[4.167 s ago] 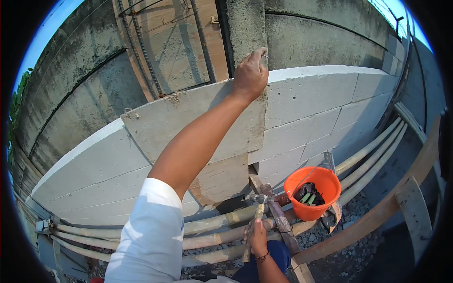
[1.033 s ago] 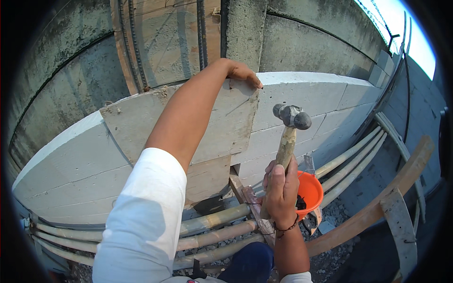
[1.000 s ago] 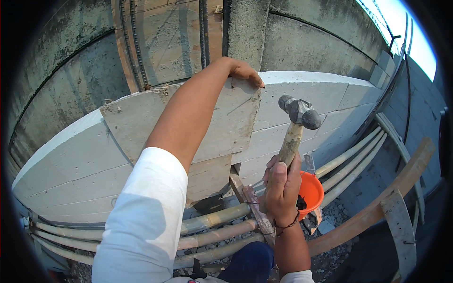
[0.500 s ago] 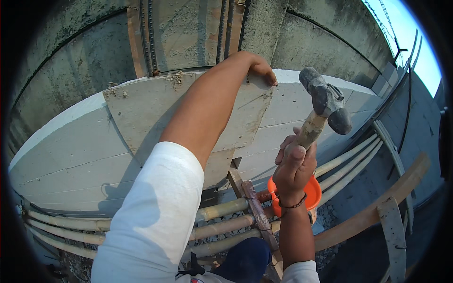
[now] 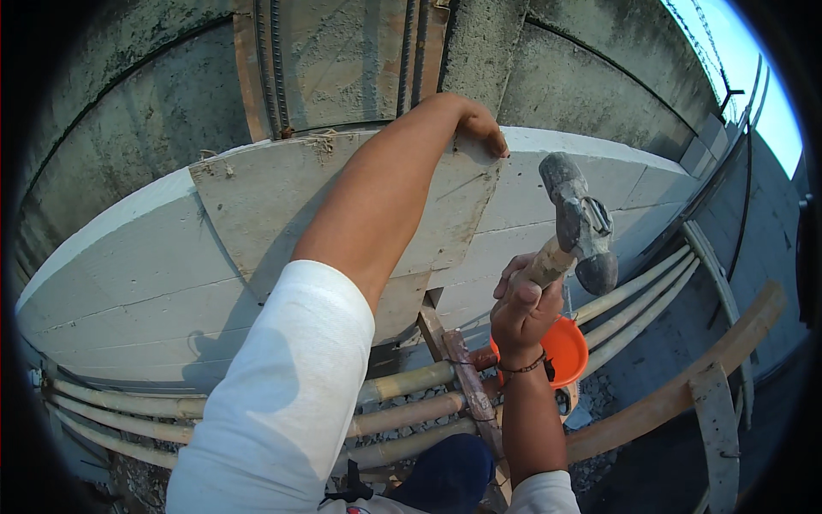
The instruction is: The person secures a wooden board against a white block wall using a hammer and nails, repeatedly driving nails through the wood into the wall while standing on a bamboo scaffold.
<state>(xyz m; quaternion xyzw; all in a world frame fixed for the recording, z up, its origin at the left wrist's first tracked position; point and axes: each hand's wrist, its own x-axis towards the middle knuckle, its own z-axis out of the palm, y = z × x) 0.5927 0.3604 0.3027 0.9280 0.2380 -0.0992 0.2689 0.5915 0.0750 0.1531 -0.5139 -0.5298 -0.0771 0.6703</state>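
My right hand is closed round the pale wooden handle of a hammer. Its grey, cement-smeared head is raised in front of the block wall. My left arm reaches up across a flat, dusty board that covers part of the wall's face. At the board's upper right corner is my left hand, bent over with its fingers drawn together and their tips by the board's edge. Whatever those fingers may pinch is too small or hidden to name.
The pale block wall curves across the view before an older concrete wall with upright steel bars. Bamboo poles run low, crossed by a wooden piece. An orange bucket stands behind my right wrist. A plank slants at right.
The hammer and my right hand have come down slightly and a little to the left, with the head turned more upright. My left hand stays at the board's corner.
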